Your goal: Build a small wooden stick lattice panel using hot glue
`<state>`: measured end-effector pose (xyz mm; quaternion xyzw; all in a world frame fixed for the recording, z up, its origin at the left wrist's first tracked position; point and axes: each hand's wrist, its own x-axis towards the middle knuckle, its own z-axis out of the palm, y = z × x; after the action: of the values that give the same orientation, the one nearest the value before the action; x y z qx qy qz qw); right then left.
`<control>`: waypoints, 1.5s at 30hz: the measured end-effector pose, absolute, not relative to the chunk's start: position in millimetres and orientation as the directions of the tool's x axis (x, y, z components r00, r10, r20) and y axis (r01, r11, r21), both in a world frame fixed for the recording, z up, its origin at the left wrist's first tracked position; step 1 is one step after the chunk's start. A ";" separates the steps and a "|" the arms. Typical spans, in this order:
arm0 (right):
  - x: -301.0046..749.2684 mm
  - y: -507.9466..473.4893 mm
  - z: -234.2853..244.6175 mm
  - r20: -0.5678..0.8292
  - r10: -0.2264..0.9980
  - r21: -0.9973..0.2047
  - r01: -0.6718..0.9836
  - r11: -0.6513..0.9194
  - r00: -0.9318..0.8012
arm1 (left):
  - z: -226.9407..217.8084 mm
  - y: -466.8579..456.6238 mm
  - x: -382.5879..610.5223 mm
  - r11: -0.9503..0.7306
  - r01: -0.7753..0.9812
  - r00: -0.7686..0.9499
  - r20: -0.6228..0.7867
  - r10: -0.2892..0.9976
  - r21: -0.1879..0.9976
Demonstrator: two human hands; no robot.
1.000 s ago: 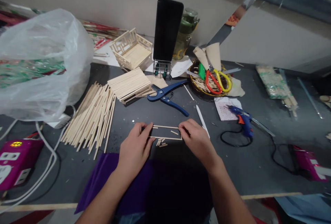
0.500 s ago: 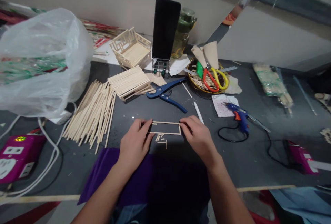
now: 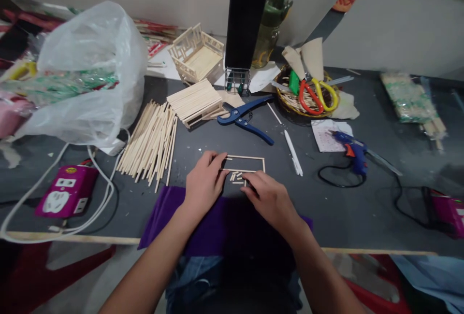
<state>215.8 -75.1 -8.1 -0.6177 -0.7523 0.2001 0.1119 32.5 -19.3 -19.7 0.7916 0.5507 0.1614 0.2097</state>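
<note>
A thin rectangular frame of wooden sticks (image 3: 245,157) lies on the dark table. My left hand (image 3: 203,178) grips its left end between thumb and fingers, covering that end. Just below the frame are several short cut stick pieces (image 3: 237,176). My right hand (image 3: 270,195) has come down over these pieces, thumb and forefinger closing around one short upright stick piece (image 3: 245,183) at the edge of the group. A white pen (image 3: 293,153) lies to the right of the frame.
Behind my hands lie a bundle of sticks (image 3: 150,140), a stick panel (image 3: 195,101) and a blue cutter (image 3: 246,118). A basket with scissors (image 3: 304,101), a phone (image 3: 246,21) and a glue gun (image 3: 350,149) stand or lie farther off. Purple cloth (image 3: 163,217) covers the front edge.
My right hand has left the frame's right end and moved down and left to the short pieces. My left hand still holds the left end. The view has shifted.
</note>
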 end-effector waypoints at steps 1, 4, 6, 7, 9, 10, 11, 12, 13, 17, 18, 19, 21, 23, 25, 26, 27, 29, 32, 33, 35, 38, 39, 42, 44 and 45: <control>216.6 -74.6 -8.4 -0.063 0.976 -0.449 0.879 0.161 -0.211 | -19.7 -19.5 33.2 -0.309 0.805 0.344 0.026 0.939 0.506; 220.7 -73.1 -9.5 -0.020 0.981 -0.531 0.833 0.151 -0.191 | -19.3 -20.3 35.5 -0.318 0.806 0.356 0.020 0.934 0.499; 224.8 -71.4 -9.6 0.005 0.989 -0.594 0.795 0.121 -0.146 | -18.8 -20.9 36.5 -0.317 0.804 0.359 0.015 0.933 0.502; 227.2 -70.2 -9.0 0.025 0.993 -0.615 0.781 0.109 -0.118 | -18.6 -21.1 36.6 -0.317 0.800 0.361 0.014 0.933 0.510; 231.5 -66.9 -6.3 0.074 0.995 -0.628 0.771 0.103 -0.073 | -18.6 -21.3 35.6 -0.315 0.777 0.359 0.028 0.933 0.545; 232.9 -64.6 -4.2 0.092 0.994 -0.621 0.776 0.106 -0.062 | -18.9 -21.2 34.5 -0.310 0.758 0.350 0.043 0.936 0.575; 233.5 -61.7 -1.8 0.102 0.993 -0.610 0.785 0.110 -0.060 | -19.5 -21.1 33.0 -0.302 0.733 0.335 0.063 0.940 0.610; 233.1 -58.2 0.6 0.104 0.992 -0.595 0.795 0.116 -0.067 | -20.2 -21.0 31.1 -0.291 0.705 0.310 0.088 0.947 0.647; 231.5 -54.0 2.8 0.099 0.992 -0.578 0.806 0.126 -0.084 | -21.1 -21.2 28.9 -0.280 0.676 0.280 0.114 0.953 0.682; 216.6 -33.2 7.3 0.058 0.976 -0.467 0.858 0.212 -0.210 | -26.7 -25.2 18.7 -0.245 0.611 0.179 0.170 0.969 0.753; 212.1 -28.1 7.4 0.036 0.970 -0.428 0.873 0.233 -0.241 | -28.3 -26.8 16.4 -0.241 0.614 0.173 0.170 0.970 0.751; 207.9 -23.6 7.5 0.011 0.964 -0.391 0.886 0.249 -0.266 | -29.6 -28.3 14.4 -0.241 0.622 0.173 0.169 0.970 0.745; 201.1 -17.0 7.9 -0.041 0.953 -0.333 0.904 0.270 -0.299 | -30.8 -29.8 11.9 -0.246 0.637 0.185 0.165 0.969 0.731; 197.2 -13.6 8.8 -0.081 0.947 -0.286 0.917 0.278 -0.312 | -28.8 -27.5 11.5 -0.247 0.649 0.197 0.155 0.968 0.720; 195.9 -12.8 9.8 -0.100 0.944 -0.239 0.929 0.283 -0.314 | -22.8 -20.8 13.0 -0.244 0.677 0.231 0.114 0.966 0.694; 196.0 -12.9 10.0 -0.100 0.944 -0.219 0.932 0.288 -0.315 | -18.5 -16.1 14.2 -0.249 0.700 0.266 0.079 0.961 0.669; 196.4 -13.2 10.1 -0.097 0.943 -0.207 0.933 0.295 -0.319 | -13.9 -10.9 15.6 -0.262 0.726 0.320 0.024 0.947 0.636; 197.7 -13.8 9.4 -0.087 0.941 -0.204 0.930 0.306 -0.328 | -4.7 -0.3 18.2 -0.313 0.758 0.418 -0.058 0.907 0.573; 199.3 -14.1 7.9 -0.085 0.936 -0.231 0.921 0.314 -0.341 | 3.3 11.1 20.6 -0.370 0.760 0.498 -0.114 0.860 0.534; 199.5 -13.9 7.5 -0.087 0.934 -0.240 0.917 0.318 -0.346 | 3.9 13.1 20.9 -0.377 0.756 0.510 -0.120 0.851 0.535; 199.3 -13.5 6.8 -0.091 0.928 -0.256 0.910 0.328 -0.360 | 2.5 14.4 20.8 -0.375 0.741 0.519 -0.121 0.846 0.557; 198.6 -12.4 5.8 -0.100 0.922 -0.270 0.903 0.336 -0.373 | -2.2 13.2 19.7 -0.334 0.717 0.497 -0.114 0.860 0.612; 198.6 -11.9 5.5 -0.106 0.921 -0.272 0.902 0.335 -0.374 | -3.7 12.7 19.3 -0.320 0.709 0.490 -0.113 0.864 0.628; 199.1 -10.8 4.8 -0.137 0.918 -0.275 0.905 0.326 -0.372 | -6.5 12.6 18.1 -0.292 0.688 0.481 -0.116 0.869 0.664; 199.4 -10.3 4.8 -0.168 0.916 -0.275 0.909 0.312 -0.365 | -7.2 13.3 17.4 -0.278 0.680 0.482 -0.129 0.867 0.678; 199.5 -10.1 4.8 -0.182 0.914 -0.276 0.911 0.305 -0.362 | -7.2 13.6 17.1 -0.272 0.679 0.483 -0.136 0.865 0.682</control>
<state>199.5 -10.1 4.8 -0.5650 -0.8079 0.1677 0.0044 17.1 13.6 -7.2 0.7864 0.4908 0.1325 0.3509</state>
